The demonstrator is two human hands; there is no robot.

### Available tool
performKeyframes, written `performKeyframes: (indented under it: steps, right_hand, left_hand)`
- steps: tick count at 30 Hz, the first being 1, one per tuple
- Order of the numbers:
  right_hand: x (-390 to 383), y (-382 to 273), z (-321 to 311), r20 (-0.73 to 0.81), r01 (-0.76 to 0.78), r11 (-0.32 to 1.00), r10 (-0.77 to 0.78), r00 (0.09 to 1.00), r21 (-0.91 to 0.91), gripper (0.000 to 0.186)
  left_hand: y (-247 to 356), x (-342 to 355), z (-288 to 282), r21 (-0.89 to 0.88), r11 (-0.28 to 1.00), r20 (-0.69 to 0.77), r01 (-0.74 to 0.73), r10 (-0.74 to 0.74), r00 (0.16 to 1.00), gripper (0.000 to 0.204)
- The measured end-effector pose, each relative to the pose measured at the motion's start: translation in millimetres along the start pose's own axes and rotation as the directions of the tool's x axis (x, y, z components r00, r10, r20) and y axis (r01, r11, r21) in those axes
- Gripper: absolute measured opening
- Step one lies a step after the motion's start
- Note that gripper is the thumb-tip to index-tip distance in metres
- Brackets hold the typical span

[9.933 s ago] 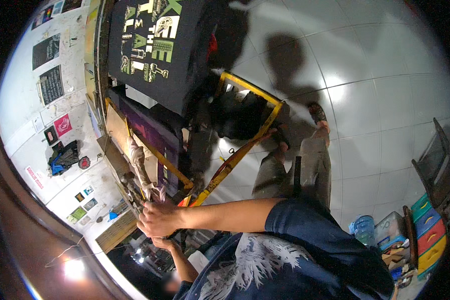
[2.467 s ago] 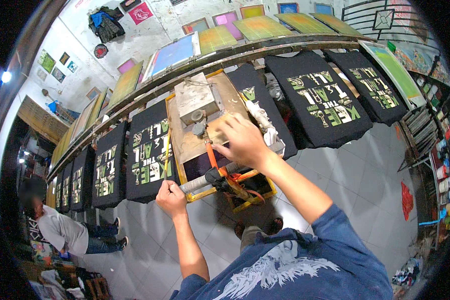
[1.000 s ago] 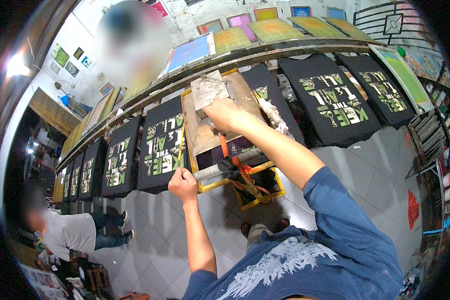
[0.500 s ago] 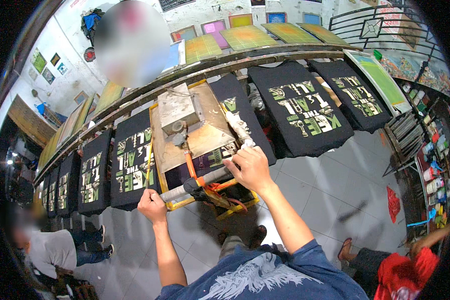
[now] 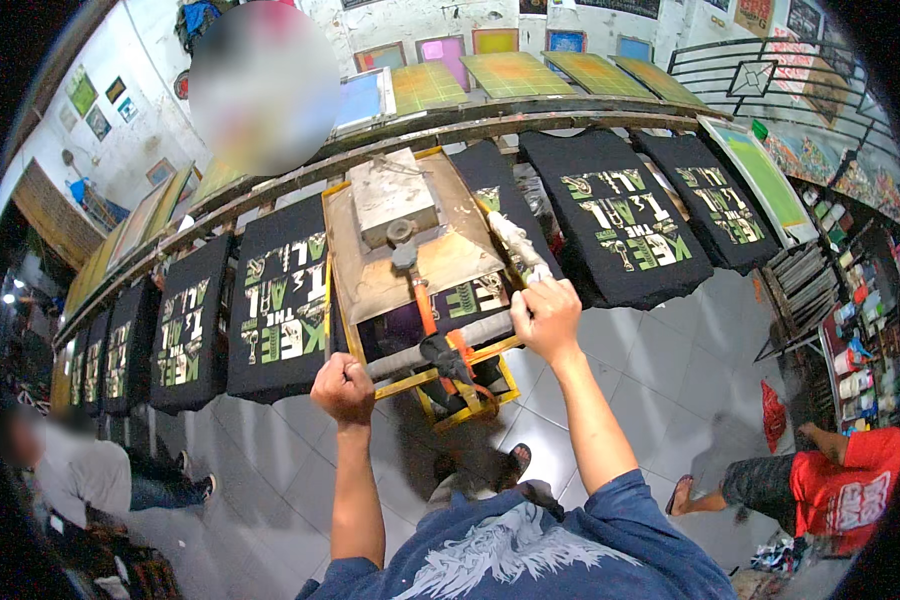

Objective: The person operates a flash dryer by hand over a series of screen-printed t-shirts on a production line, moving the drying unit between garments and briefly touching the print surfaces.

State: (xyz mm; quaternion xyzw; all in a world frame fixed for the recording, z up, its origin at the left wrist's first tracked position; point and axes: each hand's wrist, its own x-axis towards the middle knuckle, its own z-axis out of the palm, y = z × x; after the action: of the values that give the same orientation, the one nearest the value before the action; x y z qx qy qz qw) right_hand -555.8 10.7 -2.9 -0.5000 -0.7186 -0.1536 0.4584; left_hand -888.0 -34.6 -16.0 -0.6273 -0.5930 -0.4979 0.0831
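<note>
A row of black printed shirts (image 5: 280,300) hangs along the long rail, packed edge to edge on the left. The left hand (image 5: 342,388) is closed around the left end of the grey bar handle (image 5: 440,345); the right hand (image 5: 545,318) grips its right end. The bar fronts a yellow-framed press cart (image 5: 410,260) — wedged between shirts. Tiled floor (image 5: 660,350) lies open rightward, until a person in red (image 5: 840,485) sits by cluttered shelves (image 5: 855,340).
</note>
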Motion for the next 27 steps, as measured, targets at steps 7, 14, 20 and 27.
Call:
performKeyframes:
  steps: [7, 14, 20, 27]
  right_hand:
    - [-4, -17, -16, 0.100, -0.057, 0.996, 0.063, 0.993, -0.062, 0.026]
    - [-51, -67, -62, 0.144, -0.132, 0.973, 0.160, 0.976, -0.189, 0.022]
    - [-91, -102, -106, 0.099, -0.177, 0.930, 0.219, 0.971, -0.321, 0.020]
    - [-137, -54, -156, 0.027, -0.212, 0.907, 0.238, 0.971, -0.365, 0.035]
  left_hand:
    - [7, 4, -10, -0.039, 0.999, 0.039, -0.003, 0.005, 0.999, 0.011]
    - [-10, -4, -32, -0.071, 0.994, 0.137, -0.086, 0.095, 0.986, 0.010]
    - [1, -6, -44, -0.216, 0.970, 0.269, -0.110, 0.167, 0.949, 0.005]
    - [60, -34, -59, -0.426, 0.902, 0.464, -0.070, 0.284, 0.839, 0.002]
